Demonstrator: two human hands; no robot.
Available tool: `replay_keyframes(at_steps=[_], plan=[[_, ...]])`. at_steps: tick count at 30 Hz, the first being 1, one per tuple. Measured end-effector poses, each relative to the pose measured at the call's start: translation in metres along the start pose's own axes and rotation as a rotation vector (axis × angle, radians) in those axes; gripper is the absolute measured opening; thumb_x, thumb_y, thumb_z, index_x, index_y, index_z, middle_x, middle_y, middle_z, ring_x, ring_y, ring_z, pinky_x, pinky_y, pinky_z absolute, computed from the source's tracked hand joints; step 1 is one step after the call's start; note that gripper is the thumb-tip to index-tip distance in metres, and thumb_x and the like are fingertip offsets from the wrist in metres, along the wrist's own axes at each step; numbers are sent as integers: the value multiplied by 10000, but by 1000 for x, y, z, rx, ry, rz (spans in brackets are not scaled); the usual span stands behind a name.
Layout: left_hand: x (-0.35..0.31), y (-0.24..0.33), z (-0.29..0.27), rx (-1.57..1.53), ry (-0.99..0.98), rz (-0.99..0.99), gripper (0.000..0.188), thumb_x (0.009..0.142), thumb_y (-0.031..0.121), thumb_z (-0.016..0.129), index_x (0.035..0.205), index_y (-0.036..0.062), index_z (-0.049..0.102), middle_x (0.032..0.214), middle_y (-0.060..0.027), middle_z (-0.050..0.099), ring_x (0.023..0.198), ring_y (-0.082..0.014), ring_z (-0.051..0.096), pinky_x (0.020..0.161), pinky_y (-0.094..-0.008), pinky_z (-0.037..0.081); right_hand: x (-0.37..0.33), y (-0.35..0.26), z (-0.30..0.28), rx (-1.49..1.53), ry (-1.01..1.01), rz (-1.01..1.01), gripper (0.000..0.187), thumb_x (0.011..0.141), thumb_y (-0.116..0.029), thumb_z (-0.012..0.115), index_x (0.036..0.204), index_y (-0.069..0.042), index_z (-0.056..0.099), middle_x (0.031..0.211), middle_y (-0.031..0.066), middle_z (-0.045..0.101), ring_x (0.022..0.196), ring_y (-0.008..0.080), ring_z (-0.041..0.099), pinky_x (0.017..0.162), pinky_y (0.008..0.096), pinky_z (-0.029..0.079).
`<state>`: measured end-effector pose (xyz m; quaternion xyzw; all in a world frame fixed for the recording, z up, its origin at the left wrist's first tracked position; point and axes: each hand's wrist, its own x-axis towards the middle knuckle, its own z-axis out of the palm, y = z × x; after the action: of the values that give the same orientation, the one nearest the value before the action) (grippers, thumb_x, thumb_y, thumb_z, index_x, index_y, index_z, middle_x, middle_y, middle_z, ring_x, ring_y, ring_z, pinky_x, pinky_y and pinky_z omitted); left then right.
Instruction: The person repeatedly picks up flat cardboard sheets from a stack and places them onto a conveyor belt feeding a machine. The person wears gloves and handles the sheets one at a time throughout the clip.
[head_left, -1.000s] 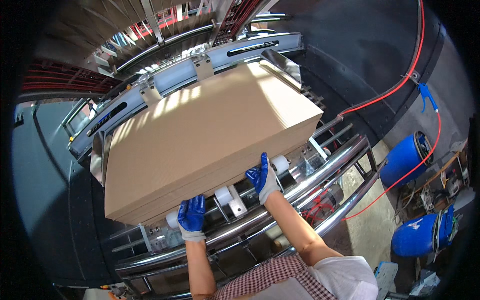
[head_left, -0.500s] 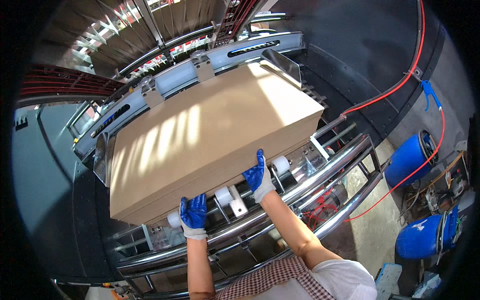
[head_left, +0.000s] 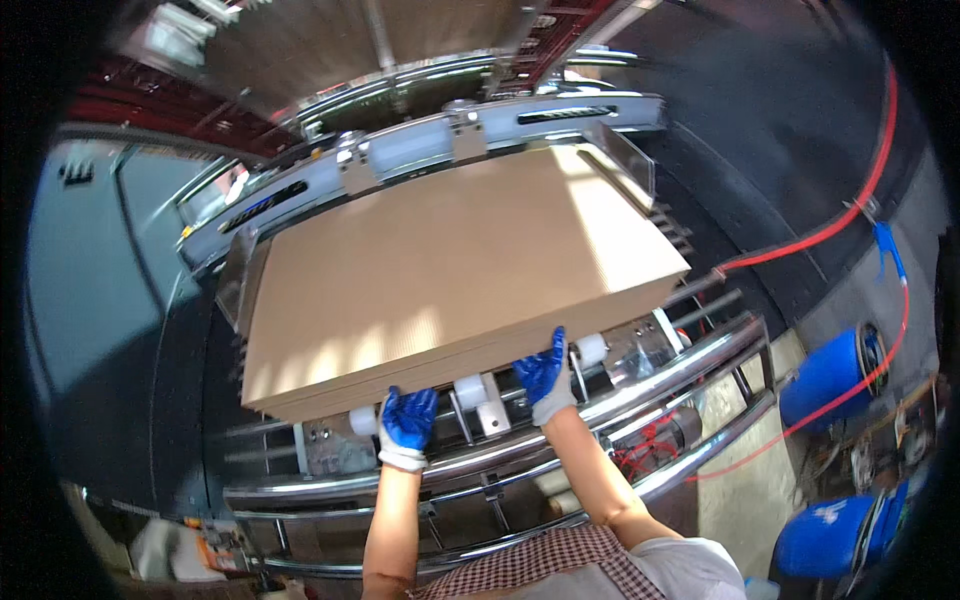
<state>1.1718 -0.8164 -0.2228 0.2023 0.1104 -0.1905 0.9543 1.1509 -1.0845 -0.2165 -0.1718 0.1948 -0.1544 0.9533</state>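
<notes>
Dark panelling [head_left: 760,170] across the upper right of the frame, broad and black. At the centre, a wide, thick stack of brown corrugated sheets [head_left: 460,260], slanting up toward the right, with bright light patches on the right end and lower left. Along the far side of the stack, a pale blue-grey crossbar [head_left: 415,148] with metal brackets. Below the near edge, shiny steel rails [head_left: 300,492] from lower left to right. At bottom centre, a checked apron [head_left: 550,560]. On the right side, an upper blue drum [head_left: 825,385] and, in the lower right corner, a lower blue drum [head_left: 825,540]. Just below centre, at the stack's lower front edge, a gloved left hand [head_left: 407,425] and, farther right, a gloved right hand [head_left: 543,378], both with fingers loosely curved rather than clenched; cannot tell grasping from mere touching. Beside and between both hands, three white rollers [head_left: 468,390]. At the right edge, a small blue air gun [head_left: 888,250].
</notes>
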Motion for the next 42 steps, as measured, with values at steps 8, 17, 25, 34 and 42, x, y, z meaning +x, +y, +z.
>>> replay_keyframes(at_steps=[8,17,25,34,42], plan=[[-9,-10,1,125,108,51,379,948,277,526,1254,54,514,1190,-172,605,1124,-356,564,997,-506,423,-59,-39,10,-358,-27,194,426,946,-407,549,1080,-5,585,1004,110,636,929,234,629,816,387,520],[-9,-26,-1,109,-25,105,509,986,305,493,1408,57,354,1414,-183,406,1299,-363,410,1084,-498,351,-4,-33,259,-1939,-870,-782,587,882,-438,580,1358,-112,474,1387,173,461,1296,338,419,1079,442,330],[21,-32,28,139,303,241,656,799,162,763,1335,80,394,1156,-92,548,975,-220,596,826,-371,550,76,41,259,-2569,-958,-569,792,840,-681,435,1438,-166,368,1511,144,290,1387,374,260,1119,541,212],[-21,2,32,131,184,31,408,917,150,611,1249,-49,484,1236,-225,534,1135,-356,552,999,-460,469,-82,-61,142,-1759,-489,-810,341,823,-72,618,1157,-3,618,1118,171,636,1055,292,614,935,356,464],[-63,11,45,207,169,122,312,988,183,461,1208,-32,518,1169,-214,594,1075,-339,597,949,-458,490,-77,-40,33,-1688,-190,-427,257,868,-146,620,1048,36,636,992,145,679,929,209,638,880,315,474]])
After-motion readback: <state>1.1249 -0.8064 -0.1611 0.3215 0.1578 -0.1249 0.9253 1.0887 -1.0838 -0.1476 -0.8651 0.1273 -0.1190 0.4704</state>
